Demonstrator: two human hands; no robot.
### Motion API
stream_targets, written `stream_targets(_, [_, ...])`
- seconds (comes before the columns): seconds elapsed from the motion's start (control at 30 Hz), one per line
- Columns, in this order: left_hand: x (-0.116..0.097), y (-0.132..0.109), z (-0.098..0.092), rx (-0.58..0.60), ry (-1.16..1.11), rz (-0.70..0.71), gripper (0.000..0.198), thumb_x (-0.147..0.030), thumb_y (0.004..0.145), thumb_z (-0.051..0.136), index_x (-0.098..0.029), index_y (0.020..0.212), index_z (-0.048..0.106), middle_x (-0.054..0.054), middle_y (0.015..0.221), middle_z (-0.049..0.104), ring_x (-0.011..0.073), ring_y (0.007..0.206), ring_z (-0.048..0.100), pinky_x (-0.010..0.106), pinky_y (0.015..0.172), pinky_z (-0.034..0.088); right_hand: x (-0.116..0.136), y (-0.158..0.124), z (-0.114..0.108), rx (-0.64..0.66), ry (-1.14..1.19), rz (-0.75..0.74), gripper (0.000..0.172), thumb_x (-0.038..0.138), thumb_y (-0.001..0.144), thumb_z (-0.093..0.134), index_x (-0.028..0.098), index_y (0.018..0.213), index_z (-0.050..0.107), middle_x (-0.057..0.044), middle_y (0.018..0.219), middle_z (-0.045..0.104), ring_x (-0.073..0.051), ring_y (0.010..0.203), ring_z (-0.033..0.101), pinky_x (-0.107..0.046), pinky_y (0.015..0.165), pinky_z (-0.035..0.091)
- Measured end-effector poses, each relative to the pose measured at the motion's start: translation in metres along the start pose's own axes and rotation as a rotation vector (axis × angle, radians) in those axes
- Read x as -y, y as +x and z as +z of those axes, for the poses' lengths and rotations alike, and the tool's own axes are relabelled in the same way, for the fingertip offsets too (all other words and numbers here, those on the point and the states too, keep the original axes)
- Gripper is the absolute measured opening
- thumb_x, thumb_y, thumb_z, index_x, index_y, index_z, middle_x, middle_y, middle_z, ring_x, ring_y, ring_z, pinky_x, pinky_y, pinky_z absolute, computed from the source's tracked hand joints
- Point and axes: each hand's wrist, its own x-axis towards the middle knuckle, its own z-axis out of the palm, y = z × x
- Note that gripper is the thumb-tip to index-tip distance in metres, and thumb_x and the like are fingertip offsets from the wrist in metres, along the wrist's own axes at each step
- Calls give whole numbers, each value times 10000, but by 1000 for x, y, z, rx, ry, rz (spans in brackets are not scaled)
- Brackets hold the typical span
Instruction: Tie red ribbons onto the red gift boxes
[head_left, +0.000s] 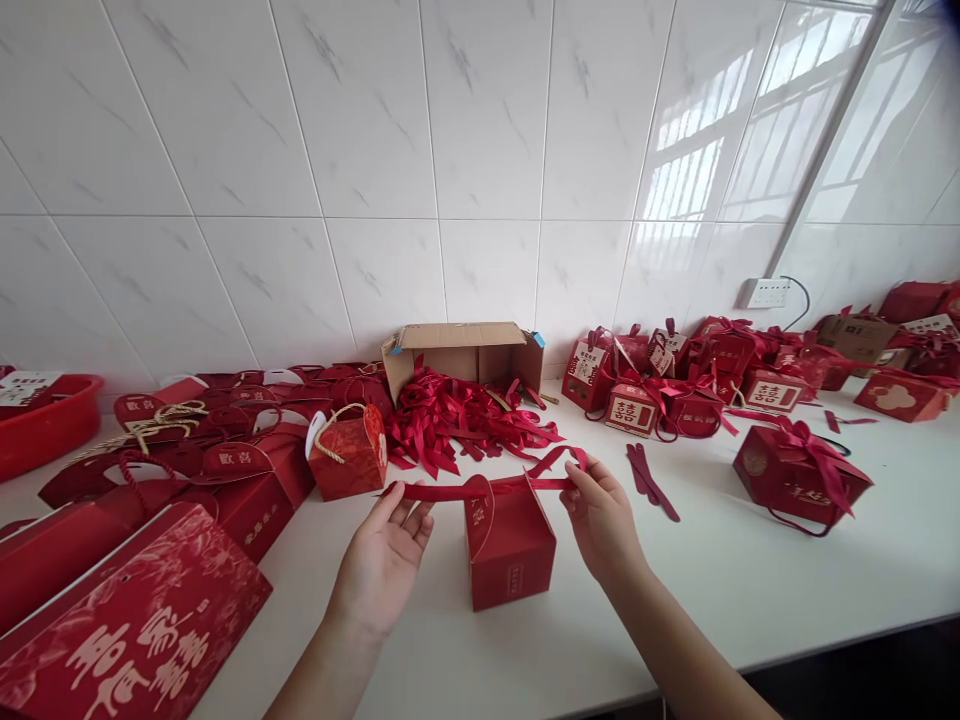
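Observation:
A small red gift box (510, 545) stands on the white counter (750, 590) in front of me. A red ribbon (480, 489) runs horizontally through its top handle flaps. My left hand (382, 565) pinches the ribbon's left end, palm turned up. My right hand (600, 515) pinches the right part, where the ribbon curls into a loop. Both hands sit level with the box top, one on each side.
An open cardboard carton (465, 355) spills red ribbons (465, 415) behind the box. Flat red box blanks and a small box with a rope handle (349, 450) lie left. Finished ribbon-tied boxes (799, 470) fill the right. A red basin (45, 420) sits far left.

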Motion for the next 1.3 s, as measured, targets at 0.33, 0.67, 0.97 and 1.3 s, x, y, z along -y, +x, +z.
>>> stream_targets(0.33, [1,-1,-17,-39,6,-19,109,-143,897,530,-174,872,631,10,783,689,134,705,707,209,534,557,-2,12,-20,-42,-14,-73,201,361,727,728,224,873,707,-11,873,636,-110,661,552,-261,598,509])
stream_targets(0.67, [-28,11,0,36,139,157,111,-135,865,561,-169,838,664,1,704,677,127,667,692,189,518,514,26,23,-5,-30,63,-108,214,327,682,753,202,848,702,8,726,636,-118,662,586,-248,609,499])
stream_targets(0.97, [-45,7,32,180,209,312,158,-219,642,791,-174,779,727,2,829,718,93,665,604,178,541,459,50,25,23,37,-83,-338,215,391,703,713,207,813,698,-6,743,632,-125,658,556,-255,594,453])
stream_targets(1.3, [-49,-5,89,452,420,449,266,-357,672,769,-167,858,758,43,815,719,167,785,614,263,692,455,71,27,56,142,-303,-365,315,486,707,712,188,809,726,-12,715,601,-100,589,449,-239,543,371])
